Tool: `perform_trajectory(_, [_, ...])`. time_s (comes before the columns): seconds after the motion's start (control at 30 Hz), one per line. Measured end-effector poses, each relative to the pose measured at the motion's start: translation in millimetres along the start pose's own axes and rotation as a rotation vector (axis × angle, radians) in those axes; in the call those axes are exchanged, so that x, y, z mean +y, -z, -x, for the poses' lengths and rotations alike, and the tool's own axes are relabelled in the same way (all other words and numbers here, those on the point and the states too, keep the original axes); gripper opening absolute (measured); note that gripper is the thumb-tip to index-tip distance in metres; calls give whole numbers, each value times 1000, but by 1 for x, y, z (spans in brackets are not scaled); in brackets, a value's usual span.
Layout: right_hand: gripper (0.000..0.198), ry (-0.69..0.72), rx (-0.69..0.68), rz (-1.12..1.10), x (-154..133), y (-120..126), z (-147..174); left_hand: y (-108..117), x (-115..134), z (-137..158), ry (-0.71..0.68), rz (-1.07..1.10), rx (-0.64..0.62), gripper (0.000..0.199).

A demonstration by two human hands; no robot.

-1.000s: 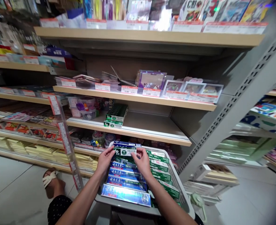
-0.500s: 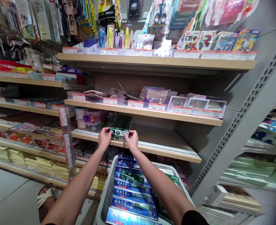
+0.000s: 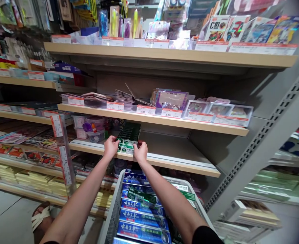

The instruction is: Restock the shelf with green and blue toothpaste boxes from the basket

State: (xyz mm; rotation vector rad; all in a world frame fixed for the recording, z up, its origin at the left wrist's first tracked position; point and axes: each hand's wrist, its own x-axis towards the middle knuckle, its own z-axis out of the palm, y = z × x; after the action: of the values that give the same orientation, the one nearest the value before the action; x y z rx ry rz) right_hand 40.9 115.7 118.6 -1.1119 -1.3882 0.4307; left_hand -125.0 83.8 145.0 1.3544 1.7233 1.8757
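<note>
Several dark green toothpaste boxes point(image 3: 129, 131) stand in a row running back on the lower shelf point(image 3: 172, 149). At the front of that row, green and white toothpaste boxes point(image 3: 126, 149) lie one above the other at the shelf's edge. My left hand point(image 3: 111, 148) pinches their left end, while my right hand point(image 3: 140, 151) grips the right end with the thumb in front. Below my forearms is a grey basket point(image 3: 113, 203) holding blue toothpaste boxes point(image 3: 142, 217) in a stack. A green Doc.Golden box point(image 3: 141, 196) rests on top of the blue ones.
Clear plastic tubs point(image 3: 94, 128) stand left of the green row. The shelf above point(image 3: 154, 118) overhangs my hands and carries cards and small cases point(image 3: 195, 110). A slotted metal upright point(image 3: 256, 139) rises on the right. A sandalled foot point(image 3: 41, 218) is at lower left.
The view has moved closer to the shelves and tilted down slightly. Both hands stay at the ends of the front green boxes, whose front faces now show more fully.
</note>
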Motion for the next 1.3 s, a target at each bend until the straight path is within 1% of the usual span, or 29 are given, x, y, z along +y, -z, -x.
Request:
perform_trajectory(0.1, [16, -27, -17, 23, 1, -1, -5, -4, -8, -3, -37, -34, -12, 15])
perform_trajectory(0.27, [16, -65, -23, -56, 6, -4, -10, -8, -16, -1, -90, -36, -8, 18])
perform_trajectory(0.43, [19, -76, -18, -76, 10, -7, -11, -7, -17, 2, -107, -87, 8, 21])
perform_trajectory(0.53, [19, -71, -18, -71, 10, -8, -11, -5, -14, 1, -113, -121, -6, 23])
perform_trajectory(0.63, [18, -99, -19, -51, 8, -8, -11, -5, -13, 0, -113, -152, -17, 23])
perform_trajectory(0.7, [19, -131, -37, -76, 6, -7, -11, -5, -14, 0, -100, -120, -17, 22])
perform_trajectory(0.77, [22, -153, -44, -114, 4, -6, -11, -7, -16, -1, -71, -32, -16, 22])
perform_trajectory(0.83, [23, -155, -41, -127, 2, -4, -11, -8, -19, -2, -37, 52, -17, 25])
perform_trajectory(0.93, [28, -145, -42, -121, -2, 2, -11, -5, -17, -3, -17, 82, -7, 28])
perform_trajectory(1.03, [35, -145, -57, -197, -6, 16, -10, 3, -10, 1, -26, 103, 18, 26])
perform_trajectory(1.13, [39, -137, -59, -387, -11, 43, -2, 15, -4, 21, -45, 138, 53, 25])
perform_trajectory(1.23, [42, -151, -78, -535, -13, 81, 17, 27, -6, 63, -45, 204, 54, 26])
perform_trajectory(1.3, [42, -170, -115, -558, -9, 111, 35, 33, -11, 98, -17, 255, 22, 29])
